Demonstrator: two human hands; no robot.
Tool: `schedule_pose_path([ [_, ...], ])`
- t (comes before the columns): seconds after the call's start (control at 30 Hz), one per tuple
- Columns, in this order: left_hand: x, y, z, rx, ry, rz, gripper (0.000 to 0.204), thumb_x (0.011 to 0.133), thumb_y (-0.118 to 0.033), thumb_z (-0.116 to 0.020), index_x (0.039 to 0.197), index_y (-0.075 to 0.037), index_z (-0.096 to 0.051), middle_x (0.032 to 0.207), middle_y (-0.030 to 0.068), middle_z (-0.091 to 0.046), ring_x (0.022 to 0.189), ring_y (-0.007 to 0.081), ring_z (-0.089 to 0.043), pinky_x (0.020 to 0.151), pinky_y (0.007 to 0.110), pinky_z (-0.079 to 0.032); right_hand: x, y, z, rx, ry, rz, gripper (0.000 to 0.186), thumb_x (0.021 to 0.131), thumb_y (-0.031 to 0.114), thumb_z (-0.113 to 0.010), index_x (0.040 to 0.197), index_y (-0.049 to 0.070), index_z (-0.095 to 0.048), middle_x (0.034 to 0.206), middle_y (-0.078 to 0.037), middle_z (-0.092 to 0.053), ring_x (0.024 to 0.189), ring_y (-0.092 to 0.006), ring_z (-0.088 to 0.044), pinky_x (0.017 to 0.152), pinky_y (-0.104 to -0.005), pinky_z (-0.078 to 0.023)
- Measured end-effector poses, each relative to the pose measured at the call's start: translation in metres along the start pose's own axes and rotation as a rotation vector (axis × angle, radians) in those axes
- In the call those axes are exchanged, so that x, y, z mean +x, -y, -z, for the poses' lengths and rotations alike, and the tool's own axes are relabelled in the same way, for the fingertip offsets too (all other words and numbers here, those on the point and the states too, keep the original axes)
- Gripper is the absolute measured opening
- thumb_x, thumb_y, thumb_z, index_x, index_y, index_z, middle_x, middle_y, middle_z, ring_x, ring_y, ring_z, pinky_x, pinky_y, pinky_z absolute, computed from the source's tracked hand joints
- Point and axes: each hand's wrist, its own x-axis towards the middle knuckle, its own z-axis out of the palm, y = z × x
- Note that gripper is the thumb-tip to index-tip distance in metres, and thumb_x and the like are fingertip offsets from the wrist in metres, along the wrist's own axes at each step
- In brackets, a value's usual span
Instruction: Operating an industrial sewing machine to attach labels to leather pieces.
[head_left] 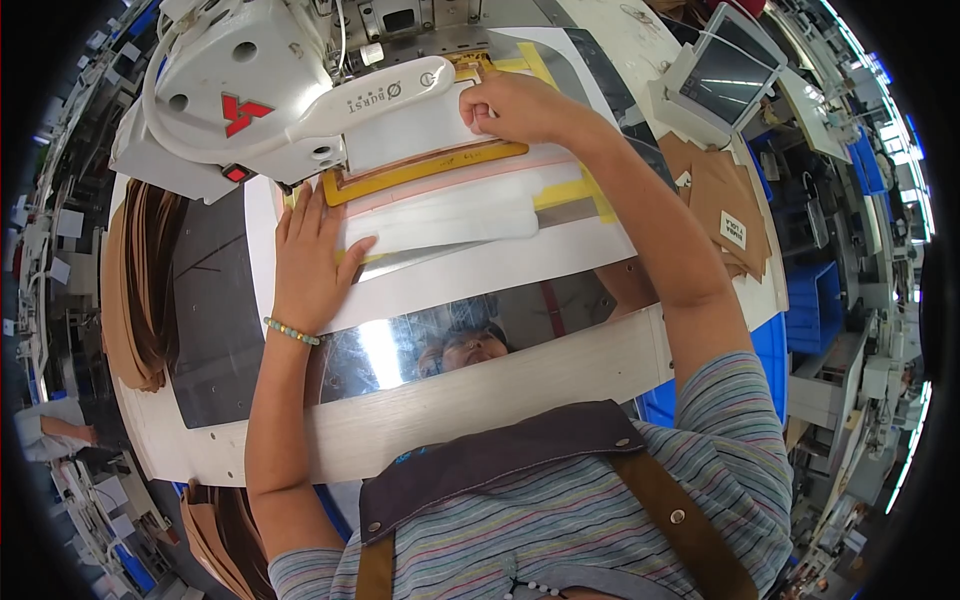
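Note:
A yellow clamp frame [430,172] lies on a white sheet [480,275] beneath the head of a white industrial sewing machine [235,85]. Flat beside the frame's left end rests my left hand [315,255], its fingers stretched and thumb apart. My right hand [515,108] is closed at the frame's right side, fingers curled inward; anything inside them is hidden. Between the hands, in front of the frame, is a whitish translucent strip [450,222]. Yellow tape [563,193] borders the work on the right. The machine's arm covers part of the frame's far side.
Stacked brown pieces [140,290] hang over the table at the left; more brown pieces [735,200] lie at the right. A control screen [728,75] stands at the far right. A shiny metal plate [540,310] is near the front edge; a blue bin [815,305] is beyond the table.

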Motion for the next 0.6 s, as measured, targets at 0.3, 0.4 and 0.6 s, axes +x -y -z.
schedule_pose_path([
  [0.3, -0.003, 0.001, -0.002, -0.013, -0.021, 0.003, 0.068, 0.105, -0.051, -0.061, 0.148, 0.001, -0.058, 0.161, 0.026, -0.048, 0.157, 0.0427, -0.034, 0.129, 0.053, -0.023, -0.01, 0.017, -0.004, -0.447, 0.09, 0.073, 0.013, 0.093, 0.006, -0.065, 0.084, 0.011, -0.073, 0.107, -0.004, -0.059, 0.12, -0.0256, -0.054, 0.092, -0.0378, -0.048],
  [0.4, 0.001, 0.002, -0.006, -0.021, -0.015, -0.003, 0.068, 0.105, -0.051, -0.061, 0.148, 0.001, -0.058, 0.161, 0.0259, -0.048, 0.157, 0.0429, -0.034, 0.129, 0.055, -0.023, -0.004, 0.021, -0.002, -0.658, -0.055, 0.11, 0.013, 0.093, 0.008, -0.063, 0.085, 0.009, -0.073, 0.103, -0.006, -0.061, 0.11, -0.0283, -0.059, 0.091, -0.0414, -0.05],
  [0.6, -0.006, 0.004, 0.001, 0.004, -0.047, 0.04, 0.066, 0.104, -0.051, -0.061, 0.143, 0.003, -0.061, 0.163, 0.026, -0.046, 0.156, 0.0433, -0.036, 0.128, 0.058, -0.024, 0.049, 0.082, -0.027, 0.458, -0.071, 0.073, 0.016, 0.095, 0.007, -0.057, 0.087, 0.004, -0.072, 0.093, -0.011, -0.072, 0.098, -0.0268, -0.07, 0.084, -0.04, -0.054],
])
